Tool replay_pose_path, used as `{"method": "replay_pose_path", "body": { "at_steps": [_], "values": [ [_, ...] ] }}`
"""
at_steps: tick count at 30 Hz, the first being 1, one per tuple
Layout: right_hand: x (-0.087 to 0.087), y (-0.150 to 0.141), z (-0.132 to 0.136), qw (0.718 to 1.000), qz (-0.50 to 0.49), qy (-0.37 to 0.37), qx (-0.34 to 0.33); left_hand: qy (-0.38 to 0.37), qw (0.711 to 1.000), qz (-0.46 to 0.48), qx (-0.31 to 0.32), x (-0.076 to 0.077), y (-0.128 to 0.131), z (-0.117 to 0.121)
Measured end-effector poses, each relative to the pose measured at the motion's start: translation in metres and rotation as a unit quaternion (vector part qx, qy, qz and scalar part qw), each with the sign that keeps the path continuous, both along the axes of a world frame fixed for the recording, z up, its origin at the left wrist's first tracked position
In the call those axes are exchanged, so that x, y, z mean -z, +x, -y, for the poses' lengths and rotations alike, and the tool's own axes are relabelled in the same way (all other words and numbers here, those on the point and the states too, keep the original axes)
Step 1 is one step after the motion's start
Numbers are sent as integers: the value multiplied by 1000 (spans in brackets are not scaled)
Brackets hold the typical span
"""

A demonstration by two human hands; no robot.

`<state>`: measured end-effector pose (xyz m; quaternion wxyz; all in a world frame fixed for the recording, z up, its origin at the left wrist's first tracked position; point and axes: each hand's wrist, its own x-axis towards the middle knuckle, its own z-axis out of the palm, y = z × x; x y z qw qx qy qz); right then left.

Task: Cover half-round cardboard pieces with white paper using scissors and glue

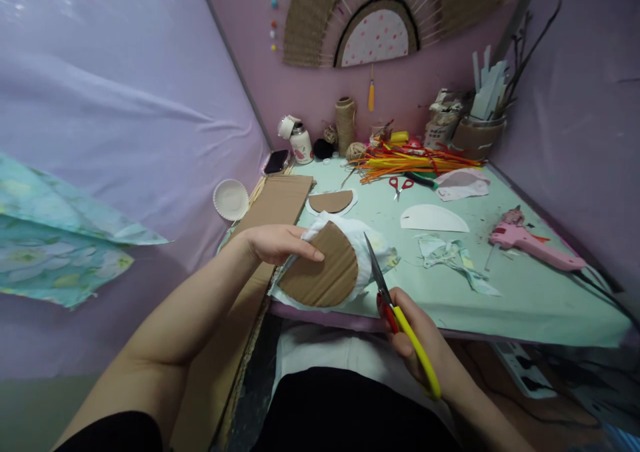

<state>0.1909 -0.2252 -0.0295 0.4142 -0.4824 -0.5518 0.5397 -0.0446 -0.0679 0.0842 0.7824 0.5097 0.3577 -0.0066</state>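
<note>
Grip of the left hand point(285, 244) was clenched on the half-round cardboard piece point(325, 272) and the white cloth point(356, 235) around it, with the thumb on the cardboard and the other fingers hidden. Grip of the right hand point(407, 329) was closed around the long scissors point(383, 287). Their blades pointed towards the cloth, but whether they touched it could not be told. The cardboard piece was held at the near edge of the surface point(500, 319).

In my judgement, the hidden fingers were the first danger, because a blade under the cloth could reach them unseen. The cloth, being soft and loose, could also fold, and then a cut could become uneven or come too close to the cardboard. If the cardboard was not fixed to the cloth, it could slide under one thumb.

Just behind lay a smaller half-round piece point(331, 202), which left little room on that side. A long cardboard sheet point(287, 195) lay partly behind the left forearm. To the right were cloth scraps point(453, 257) and, farther, a pink glue gun point(535, 242), whose cable could perhaps catch a sleeve.
</note>
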Motion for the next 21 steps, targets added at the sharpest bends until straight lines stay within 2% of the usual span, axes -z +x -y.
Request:
{"method": "replay_pose_path", "body": {
  "at_steps": [4, 15, 21],
  "values": [
    [-6, 2, 0, 1000, 23, 0, 6, 10, 1000, -9, -5, -1, -1, 0],
    [1, 1, 1, 998, 49, -8, 45, 4, 999, -28, -43, -5, 1, 2],
    [1, 2, 3, 999, 40, -11, 20, 6, 999, -18, -43, -7, 1, 4]
  ]
}}
